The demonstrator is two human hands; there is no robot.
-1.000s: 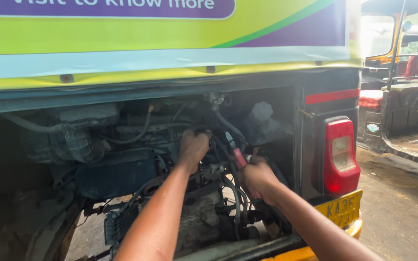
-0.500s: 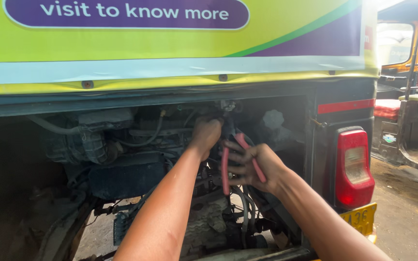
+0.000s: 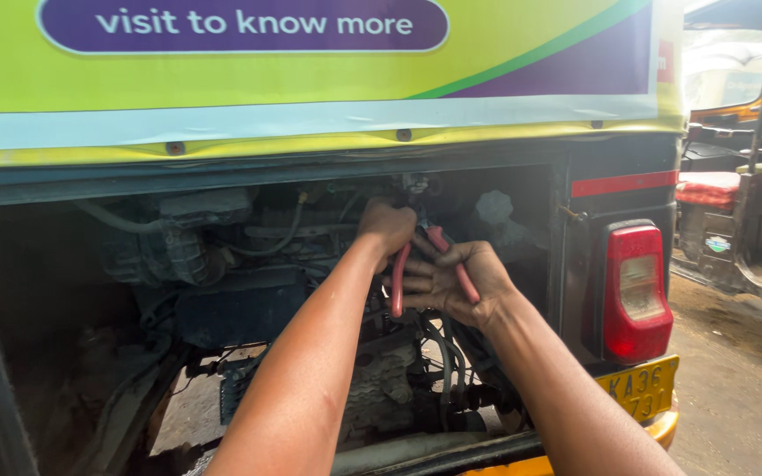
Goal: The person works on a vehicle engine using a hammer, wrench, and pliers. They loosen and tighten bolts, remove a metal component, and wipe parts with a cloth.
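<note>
Under yellow-green banner (image 3: 310, 79) with purple oval label (image 3: 242, 25), right hand (image 3: 451, 282) gripping red-handled pliers (image 3: 425, 264), left hand (image 3: 387, 227) seemingly clenched.

Red-handled pliers (image 3: 429, 264), handles spread

Two hands (image 3: 387, 227) (image 3: 456, 282), one pair of pliers (image 3: 416, 264), one tail lamp (image 3: 638, 291)

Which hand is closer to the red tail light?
Right. The right hand, holding red-handled pliers, sits just left of the tail light. The left hand reaches into the engine bay, farther left.
</note>
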